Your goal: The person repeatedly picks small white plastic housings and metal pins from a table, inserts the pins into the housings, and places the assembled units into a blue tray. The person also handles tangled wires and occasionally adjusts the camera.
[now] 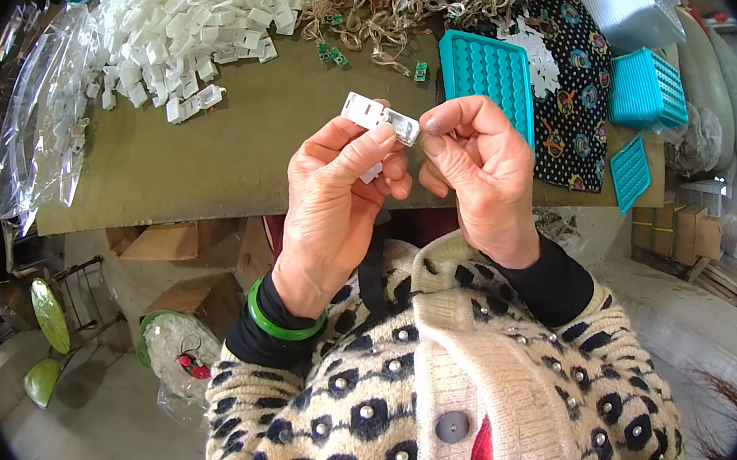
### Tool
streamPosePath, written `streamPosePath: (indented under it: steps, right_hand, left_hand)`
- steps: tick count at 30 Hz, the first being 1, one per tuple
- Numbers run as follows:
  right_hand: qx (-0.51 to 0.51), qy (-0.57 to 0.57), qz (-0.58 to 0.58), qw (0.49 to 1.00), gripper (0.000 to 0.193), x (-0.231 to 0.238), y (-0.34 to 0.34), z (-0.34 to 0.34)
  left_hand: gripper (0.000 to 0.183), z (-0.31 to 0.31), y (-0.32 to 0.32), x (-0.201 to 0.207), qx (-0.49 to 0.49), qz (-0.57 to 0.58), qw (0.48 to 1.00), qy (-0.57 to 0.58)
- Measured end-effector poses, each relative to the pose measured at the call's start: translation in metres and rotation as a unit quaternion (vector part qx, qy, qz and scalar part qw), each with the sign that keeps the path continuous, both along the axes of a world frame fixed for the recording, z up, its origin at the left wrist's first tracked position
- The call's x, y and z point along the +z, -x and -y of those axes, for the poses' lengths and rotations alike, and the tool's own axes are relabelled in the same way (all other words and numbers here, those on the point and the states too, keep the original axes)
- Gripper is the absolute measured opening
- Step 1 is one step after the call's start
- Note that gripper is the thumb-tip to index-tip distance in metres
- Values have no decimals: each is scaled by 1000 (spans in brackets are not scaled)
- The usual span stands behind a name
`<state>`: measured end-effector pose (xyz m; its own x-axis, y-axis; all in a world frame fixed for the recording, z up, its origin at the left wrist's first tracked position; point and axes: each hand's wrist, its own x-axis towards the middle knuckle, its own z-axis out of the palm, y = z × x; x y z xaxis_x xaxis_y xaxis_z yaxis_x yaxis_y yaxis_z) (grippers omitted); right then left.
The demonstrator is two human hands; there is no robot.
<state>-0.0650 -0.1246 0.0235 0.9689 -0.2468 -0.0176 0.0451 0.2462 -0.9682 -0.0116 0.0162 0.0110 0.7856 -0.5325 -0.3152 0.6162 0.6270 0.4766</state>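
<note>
From my remote seat, going left to right: clear plastic bags (37,113) drape the counter (223,147) edge, then a heap of white plastic housings (191,32). My left hand (339,206) has its grip pinched on a white housing (366,108), held up above the counter's near edge. My right hand (480,172) pinches what looks like a small metal strip (409,129) against the housing's end, though it is partly hidden. I judge the fitting step is underway; next calls for steady alignment. A teal tray (485,71) lies right.
</note>
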Motion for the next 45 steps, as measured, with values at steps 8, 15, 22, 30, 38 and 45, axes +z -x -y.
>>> streamPosePath:
  steps: [8, 15, 22, 30, 38, 45]
  right_hand:
    - [-19, 17, -1, 1000, 9, 1, -1, -1]
    - [-49, 315, 61, 946, 13, 0, -2, -3]
    - [-92, 446, 164, 875, 15, -8, -6, -7]
    - [-85, 430, 103, 893, 17, -3, -6, -7]
    - [68, -110, -195, 972, 5, 14, -5, 8]
    - [106, -303, -259, 911, 5, 10, 1, 11]
  left_hand:
    - [21, 0, 0, -4, 5, -12, 1000, 8]
    - [20, 4, 1, -7, 54, 37, 997, -50]
    - [24, 12, 14, -9, 185, 240, 914, -268]
    - [32, 10, 11, -9, 221, 395, 808, -377]
    - [31, -1, 2, -1, -5, -17, 1000, -14]
    - [35, 3, 11, -1, 82, 128, 980, -125]
